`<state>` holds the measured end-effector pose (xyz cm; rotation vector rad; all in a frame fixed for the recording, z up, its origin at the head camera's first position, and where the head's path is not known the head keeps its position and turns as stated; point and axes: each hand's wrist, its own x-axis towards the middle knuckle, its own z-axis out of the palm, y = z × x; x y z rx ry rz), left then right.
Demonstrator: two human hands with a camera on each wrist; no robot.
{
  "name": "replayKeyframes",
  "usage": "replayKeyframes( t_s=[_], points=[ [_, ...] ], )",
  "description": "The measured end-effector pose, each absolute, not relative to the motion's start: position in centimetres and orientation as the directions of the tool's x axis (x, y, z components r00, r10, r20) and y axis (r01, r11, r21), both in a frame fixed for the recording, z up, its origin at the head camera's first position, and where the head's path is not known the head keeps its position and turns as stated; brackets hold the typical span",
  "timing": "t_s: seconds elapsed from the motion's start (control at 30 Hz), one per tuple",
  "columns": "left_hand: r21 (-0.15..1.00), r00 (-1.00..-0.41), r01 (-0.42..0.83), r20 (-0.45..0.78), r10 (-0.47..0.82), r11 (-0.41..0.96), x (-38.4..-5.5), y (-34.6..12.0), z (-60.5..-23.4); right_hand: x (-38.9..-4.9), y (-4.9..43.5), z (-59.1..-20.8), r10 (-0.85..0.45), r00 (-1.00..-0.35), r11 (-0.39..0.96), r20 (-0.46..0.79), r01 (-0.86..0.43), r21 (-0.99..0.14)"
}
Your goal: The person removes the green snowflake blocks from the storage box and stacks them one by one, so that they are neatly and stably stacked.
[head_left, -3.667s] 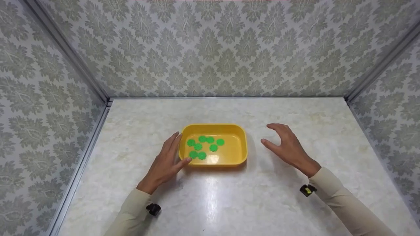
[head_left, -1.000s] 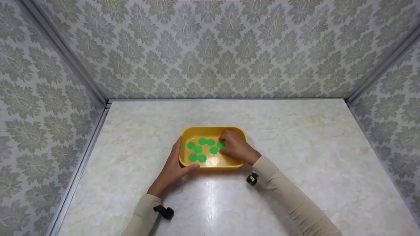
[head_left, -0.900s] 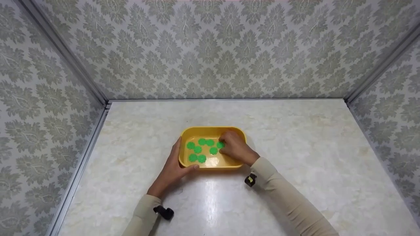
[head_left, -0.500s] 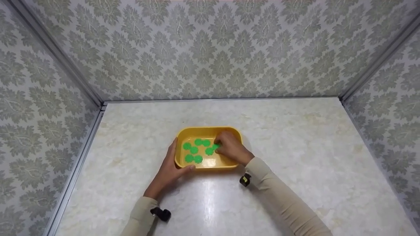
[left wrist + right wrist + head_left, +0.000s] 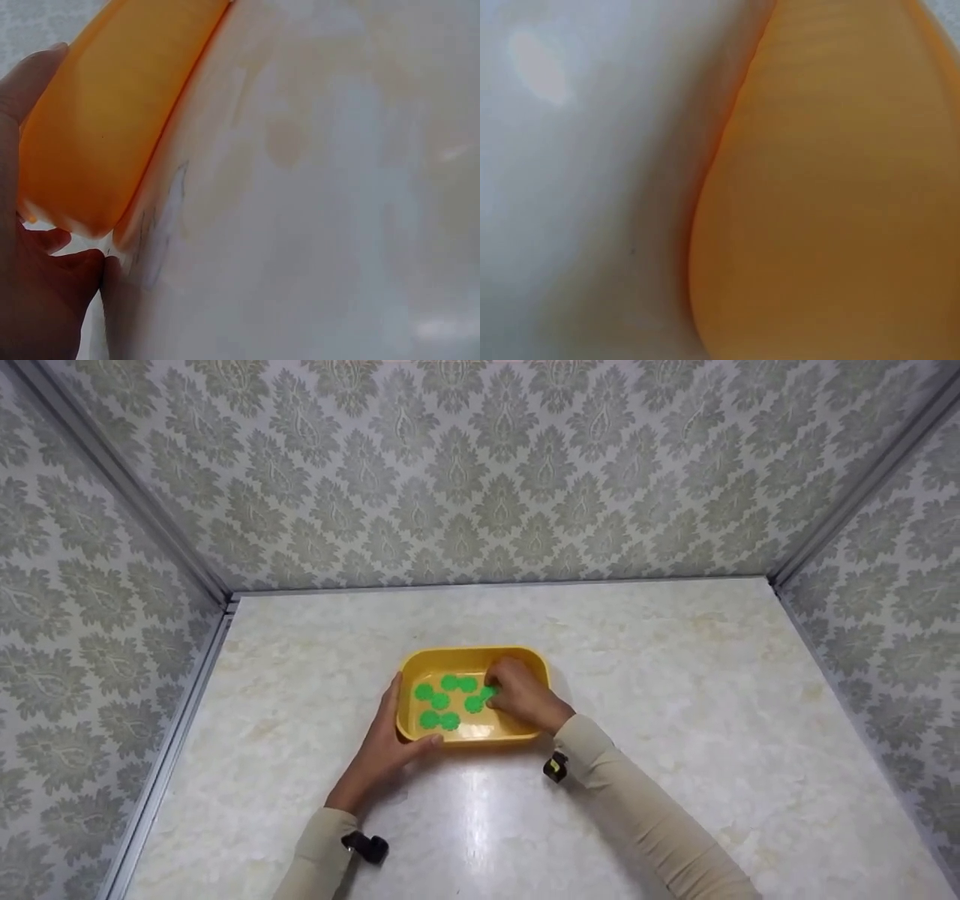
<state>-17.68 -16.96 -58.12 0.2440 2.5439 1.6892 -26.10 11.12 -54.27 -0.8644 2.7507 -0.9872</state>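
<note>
A person's two hands at a yellow tray (image 5: pixel 450 660) — the left hand (image 5: pixel 382 746) gripping its left end, the right hand (image 5: pixel 523 694) reaching inside.
The right thumb and forefinger, nearly closed, pinch one green disc (image 5: pixel 490 691) on the tray floor — how firmly cannot be told; seven other green discs (image 5: pixel 440 701) lie around and to its left, the tray resting on a pale tabletop (image 5: pixel 660 675).

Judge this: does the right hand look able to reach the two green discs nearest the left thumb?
Probably yes: the right hand is inside the yellow tray, and nothing upright stands between it and those two green discs; the left hand holds the outside.
</note>
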Motion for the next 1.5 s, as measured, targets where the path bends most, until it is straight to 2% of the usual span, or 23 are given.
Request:
replayKeyframes(
  t_s=[0.5,0.73,0.93,1.3,1.5],
  points=[
    [0.915,-0.984,0.088,0.019,0.176,0.394,-17.4,-17.0,-58.2,-26.1,11.0,-54.7,-0.535,-0.839,0.633,0.1,-0.476,-0.61],
    [0.917,-0.983,0.108,0.041,0.18,0.384,-17.6,-17.1,-58.1,-26.0,10.9,-53.9,-0.526,-0.844,0.668,0.103,-0.485,-0.565],
    [0.917,-0.984,0.096,0.028,0.178,0.388,-17.4,-17.2,-58.2,-25.4,11.1,-53.3,-0.484,-0.872,0.671,0.076,-0.425,-0.608],
    [0.912,-0.984,0.103,0.035,0.175,0.396,-17.3,-17.1,-58.2,-24.4,14.0,-52.0,-0.454,-0.86,0.52,0.235,-0.47,-0.713],
    [0.912,-0.985,0.094,0.028,0.17,0.399,-17.3,-17.1,-58.1,-24.1,16.6,-51.8,-0.411,-0.856,0.472,0.313,-0.494,-0.73]
  ],
)
